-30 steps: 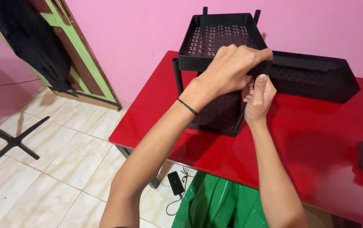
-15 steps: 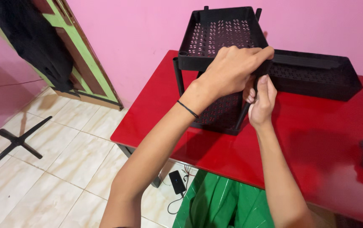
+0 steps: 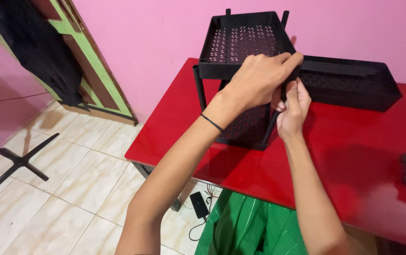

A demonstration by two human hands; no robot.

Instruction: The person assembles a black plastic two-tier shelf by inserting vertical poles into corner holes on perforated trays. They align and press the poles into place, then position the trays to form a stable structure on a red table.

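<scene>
Nearest, a green plastic bag (image 3: 245, 224) lies on the floor under the red table (image 3: 354, 156). On the table stands a black perforated tiered rack (image 3: 243, 71). The left hand (image 3: 259, 80) grips the near right corner of its top tray, fingers curled over the rim. The right hand (image 3: 293, 106) pinches the corner post just below. If that post is not seated, the tray could tilt or drop, and pushing hard could slide the rack leftward toward the table edge. Farther right lies a loose black tray (image 3: 349, 82), well apart.
</scene>
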